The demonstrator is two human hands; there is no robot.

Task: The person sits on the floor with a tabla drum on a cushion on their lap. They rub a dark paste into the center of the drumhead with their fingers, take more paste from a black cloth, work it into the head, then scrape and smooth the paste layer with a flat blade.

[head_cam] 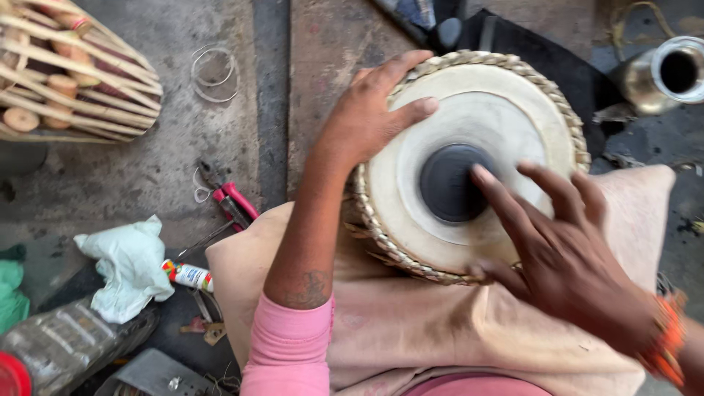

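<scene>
Tabla drum (506, 110) sat in the person's lap on a pale cloth (411, 323), its head facing up at the camera. Left hand (370, 110) lay over the near rim, fingers spread and released, thumb on the skin, steadying rather than gripping. Right hand (565, 249) reached in from the other side, fingers extended and loose, index tip touching the edge of the black centre patch (444, 180). Neither hand held a tool. By the look of it the drum was well along: skin seated, braided edging (546, 84) complete around what showed, patch in place. What remained seemed to be checking and fine adjustment, though I couldn't judge the lacing below. Red-handled pliers (231, 202) and a small tube (187, 275) lay untouched on the concrete floor (147, 147).
</scene>
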